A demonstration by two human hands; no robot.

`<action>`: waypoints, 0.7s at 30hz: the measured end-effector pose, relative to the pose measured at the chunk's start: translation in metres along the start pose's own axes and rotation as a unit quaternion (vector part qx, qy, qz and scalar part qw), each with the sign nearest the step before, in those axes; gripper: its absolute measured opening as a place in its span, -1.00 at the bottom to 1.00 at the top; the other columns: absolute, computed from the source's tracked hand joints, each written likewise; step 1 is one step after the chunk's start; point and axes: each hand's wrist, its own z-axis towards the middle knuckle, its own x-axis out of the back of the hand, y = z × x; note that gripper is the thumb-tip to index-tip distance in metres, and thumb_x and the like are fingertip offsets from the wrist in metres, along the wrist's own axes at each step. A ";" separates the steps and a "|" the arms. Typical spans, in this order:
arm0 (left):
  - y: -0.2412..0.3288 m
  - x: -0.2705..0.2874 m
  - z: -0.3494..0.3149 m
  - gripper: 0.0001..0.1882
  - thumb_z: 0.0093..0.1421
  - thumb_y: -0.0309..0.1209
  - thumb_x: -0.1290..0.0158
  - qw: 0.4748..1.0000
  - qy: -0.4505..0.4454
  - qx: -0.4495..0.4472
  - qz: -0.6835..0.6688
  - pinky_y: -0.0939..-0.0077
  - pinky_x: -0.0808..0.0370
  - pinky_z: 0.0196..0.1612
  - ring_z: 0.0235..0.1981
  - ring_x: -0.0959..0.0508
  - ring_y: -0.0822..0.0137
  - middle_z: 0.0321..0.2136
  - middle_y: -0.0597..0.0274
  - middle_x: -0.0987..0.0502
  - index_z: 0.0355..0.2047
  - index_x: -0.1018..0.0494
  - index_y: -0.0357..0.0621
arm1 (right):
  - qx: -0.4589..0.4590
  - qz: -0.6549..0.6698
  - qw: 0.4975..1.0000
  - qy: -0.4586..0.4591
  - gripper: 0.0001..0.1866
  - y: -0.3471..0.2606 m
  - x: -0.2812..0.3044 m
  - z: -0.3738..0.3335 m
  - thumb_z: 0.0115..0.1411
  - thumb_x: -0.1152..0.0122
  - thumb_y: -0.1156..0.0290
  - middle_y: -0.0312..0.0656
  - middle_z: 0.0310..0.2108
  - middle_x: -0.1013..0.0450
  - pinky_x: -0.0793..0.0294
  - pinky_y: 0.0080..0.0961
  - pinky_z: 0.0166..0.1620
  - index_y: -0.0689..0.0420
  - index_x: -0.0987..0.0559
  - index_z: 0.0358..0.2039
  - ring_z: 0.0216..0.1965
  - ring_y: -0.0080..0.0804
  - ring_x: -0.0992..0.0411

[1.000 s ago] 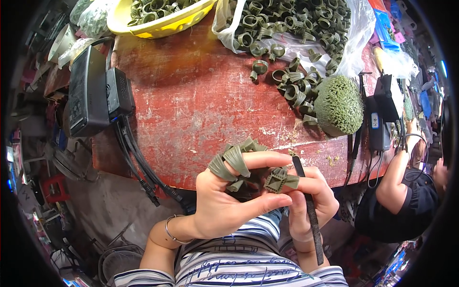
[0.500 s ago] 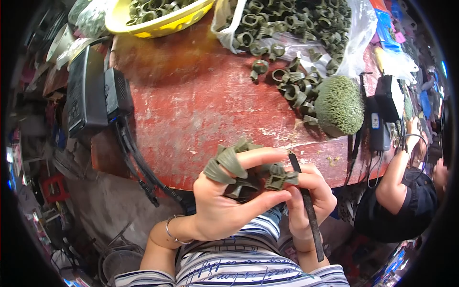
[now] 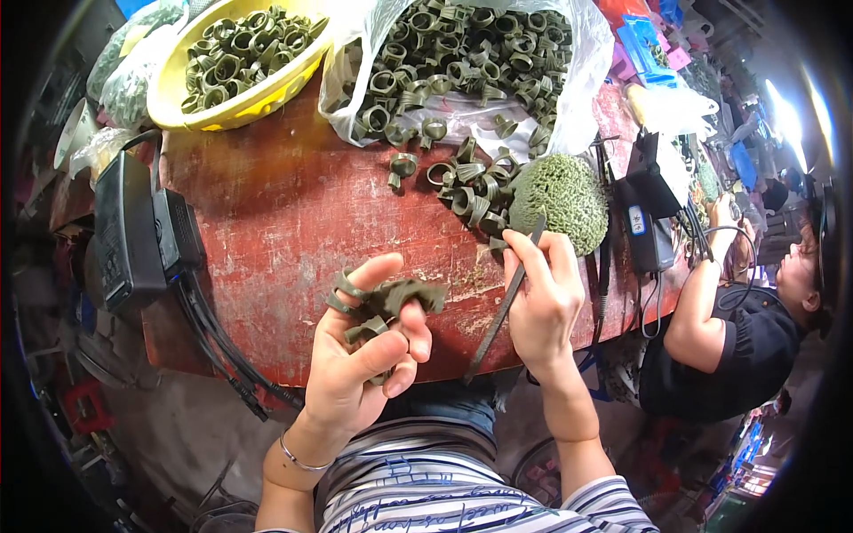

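Several dark green, wax-like rings (image 3: 407, 295) sit around and between the fingers of my left hand (image 3: 351, 371), which is raised above the table's near edge. In my right hand (image 3: 548, 306) a thin, dark, flat file-like stick (image 3: 494, 330) slants down toward my body. The right fingertips are at a pile of loose green rings (image 3: 471, 191), beside a rounded, porous green block (image 3: 564, 202); whether they touch a ring I cannot tell.
The worn red table (image 3: 293, 231) bears an open plastic bag of green rings (image 3: 582, 80) and a yellow basin (image 3: 164, 102) with more rings. Black boxes with cables stand at left (image 3: 133, 235) and right (image 3: 651, 240). Another person (image 3: 724, 355) sits at the right.
My hands have moved apart. The right hand went forward with the stick to the ring pile and green block; the left, still with rings, shifted left. The view has turned slightly.
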 end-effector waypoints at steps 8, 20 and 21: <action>0.000 -0.009 0.004 -0.49 -0.05 -0.56 -0.13 0.983 0.037 0.038 0.177 0.78 -0.37 -0.60 -0.45 -0.45 0.49 -0.31 0.19 -0.42 -0.05 -0.27 -0.24 | 0.051 0.194 0.980 -0.009 -0.56 -0.040 0.044 0.014 -0.34 -0.18 0.75 -0.23 -0.51 -0.31 -0.25 -0.67 -0.61 0.22 -0.55 -0.31 -0.55 -0.52 -0.31; -0.001 0.001 -0.003 -0.57 -0.18 -0.70 -0.16 0.981 -0.054 0.022 0.186 0.81 -0.20 -0.60 -0.62 -0.31 0.67 -0.51 0.37 -0.40 -0.21 -0.43 -0.26 | -0.168 0.484 0.858 -0.028 -0.72 -0.058 0.062 -0.012 0.13 -0.06 0.39 -0.04 -0.56 -0.50 -0.47 -0.61 -0.52 0.35 -0.46 -0.24 -0.59 -0.39 -0.49; -0.002 0.001 -0.002 -0.57 -0.18 -0.70 -0.16 0.981 -0.051 0.023 0.187 0.81 -0.20 -0.60 -0.62 -0.31 0.67 -0.51 0.37 -0.40 -0.21 -0.43 -0.26 | -0.171 0.486 0.857 -0.029 -0.72 -0.059 0.061 -0.015 0.13 -0.06 0.39 -0.04 -0.56 -0.50 -0.47 -0.61 -0.52 0.35 -0.46 -0.24 -0.59 -0.39 -0.49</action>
